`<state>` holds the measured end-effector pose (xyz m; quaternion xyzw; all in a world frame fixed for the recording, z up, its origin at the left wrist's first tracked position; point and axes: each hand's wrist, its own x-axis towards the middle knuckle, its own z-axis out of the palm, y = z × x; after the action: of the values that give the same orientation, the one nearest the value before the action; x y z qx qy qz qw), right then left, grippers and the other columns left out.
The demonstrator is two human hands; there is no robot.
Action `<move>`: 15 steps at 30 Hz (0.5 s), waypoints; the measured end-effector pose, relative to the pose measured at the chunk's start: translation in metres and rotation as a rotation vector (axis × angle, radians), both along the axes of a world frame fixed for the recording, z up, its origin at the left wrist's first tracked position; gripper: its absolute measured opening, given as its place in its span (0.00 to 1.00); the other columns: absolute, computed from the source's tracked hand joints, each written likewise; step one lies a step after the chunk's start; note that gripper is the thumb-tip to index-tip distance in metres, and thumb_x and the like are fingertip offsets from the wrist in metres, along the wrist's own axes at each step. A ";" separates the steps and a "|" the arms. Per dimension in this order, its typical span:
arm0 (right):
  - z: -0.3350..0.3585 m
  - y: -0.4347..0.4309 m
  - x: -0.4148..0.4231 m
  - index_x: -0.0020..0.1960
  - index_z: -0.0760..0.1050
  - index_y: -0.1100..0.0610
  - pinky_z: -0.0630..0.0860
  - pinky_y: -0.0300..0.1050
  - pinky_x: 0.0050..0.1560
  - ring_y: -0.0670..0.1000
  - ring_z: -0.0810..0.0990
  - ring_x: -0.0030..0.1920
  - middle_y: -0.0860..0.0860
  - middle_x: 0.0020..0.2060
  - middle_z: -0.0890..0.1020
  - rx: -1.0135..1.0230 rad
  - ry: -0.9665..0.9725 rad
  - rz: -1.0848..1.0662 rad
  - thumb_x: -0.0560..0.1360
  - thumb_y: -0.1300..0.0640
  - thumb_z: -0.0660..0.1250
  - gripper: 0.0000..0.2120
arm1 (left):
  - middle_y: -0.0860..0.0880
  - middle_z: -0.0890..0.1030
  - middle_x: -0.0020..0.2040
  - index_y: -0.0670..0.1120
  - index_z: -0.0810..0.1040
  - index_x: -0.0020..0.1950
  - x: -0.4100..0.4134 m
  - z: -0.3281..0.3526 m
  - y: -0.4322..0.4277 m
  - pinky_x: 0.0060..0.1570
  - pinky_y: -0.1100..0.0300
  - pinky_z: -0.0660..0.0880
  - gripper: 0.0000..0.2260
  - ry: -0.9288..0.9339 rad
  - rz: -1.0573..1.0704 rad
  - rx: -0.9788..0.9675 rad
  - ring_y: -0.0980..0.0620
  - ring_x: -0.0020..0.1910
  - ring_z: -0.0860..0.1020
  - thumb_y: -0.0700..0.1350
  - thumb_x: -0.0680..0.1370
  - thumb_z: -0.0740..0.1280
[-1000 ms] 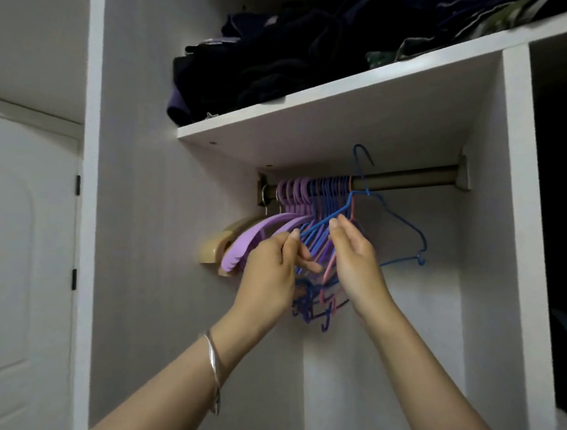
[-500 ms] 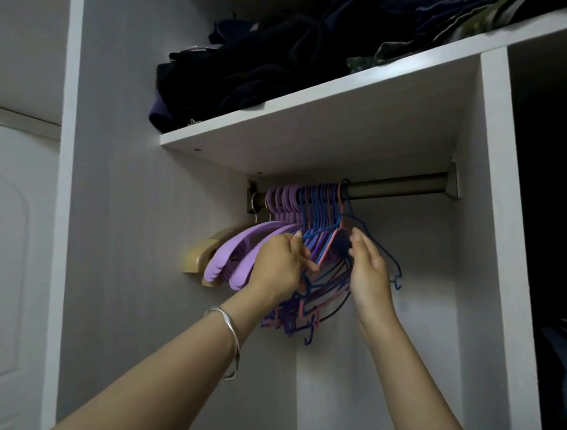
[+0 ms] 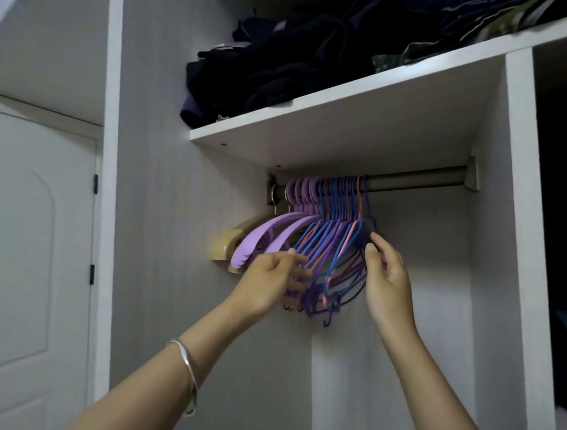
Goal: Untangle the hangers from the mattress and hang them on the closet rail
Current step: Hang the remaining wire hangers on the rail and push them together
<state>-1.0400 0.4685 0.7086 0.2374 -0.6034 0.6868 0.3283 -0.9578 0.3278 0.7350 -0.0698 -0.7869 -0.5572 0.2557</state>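
two bare forearms reach up from below, a bracelet [image 3: 188, 374] on the left wrist. left hand [image 3: 274, 280] loose, fingers straight and spread, tips touching the sloping arms of the thin hangers [image 3: 326, 245]; it grips nothing. right hand [image 3: 385, 281] upright just beside the bunch, thumb and forefinger pinching the blue hanger [image 3: 371, 219] at its right edge. every hanger hooks on the rail [image 3: 416, 180], crowded at its left end: tan hanger [image 3: 224, 244], wide purple hangers [image 3: 260, 237], then the thin ones in blue, purple and pink. shelf [image 3: 334, 105] above the rail, dark clothes [image 3: 296, 62] piled on it. white door [image 3: 20, 238] far left.
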 end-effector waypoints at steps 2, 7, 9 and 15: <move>0.000 -0.006 0.014 0.68 0.69 0.53 0.65 0.43 0.67 0.47 0.68 0.67 0.48 0.67 0.70 0.043 0.048 -0.037 0.79 0.53 0.57 0.18 | 0.46 0.81 0.50 0.42 0.75 0.57 0.019 -0.002 -0.014 0.36 0.63 0.77 0.15 0.057 0.046 0.005 0.53 0.41 0.79 0.46 0.82 0.52; 0.000 -0.042 0.056 0.68 0.70 0.55 0.61 0.40 0.69 0.47 0.67 0.69 0.50 0.68 0.69 0.111 0.146 -0.046 0.79 0.53 0.59 0.18 | 0.48 0.82 0.51 0.45 0.76 0.59 0.075 -0.015 -0.061 0.41 0.60 0.76 0.15 0.157 0.179 -0.035 0.54 0.41 0.79 0.46 0.82 0.52; -0.001 -0.065 0.078 0.67 0.70 0.57 0.59 0.34 0.66 0.47 0.67 0.68 0.52 0.67 0.70 0.131 0.180 -0.025 0.77 0.51 0.58 0.21 | 0.50 0.82 0.51 0.46 0.76 0.59 0.107 -0.022 -0.083 0.42 0.60 0.76 0.14 0.182 0.240 -0.032 0.52 0.43 0.79 0.46 0.82 0.52; -0.024 -0.160 0.166 0.68 0.69 0.55 0.58 0.39 0.70 0.46 0.66 0.69 0.51 0.68 0.69 0.238 0.213 0.164 0.78 0.50 0.59 0.20 | 0.55 0.81 0.54 0.50 0.75 0.62 0.226 -0.058 -0.166 0.54 0.58 0.76 0.15 0.165 0.517 -0.107 0.56 0.52 0.79 0.51 0.81 0.54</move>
<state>-0.8744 0.3081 0.6844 0.3945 -0.6208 0.6061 0.3028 -0.7320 0.1616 0.6767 0.0750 -0.7834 -0.4236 0.4486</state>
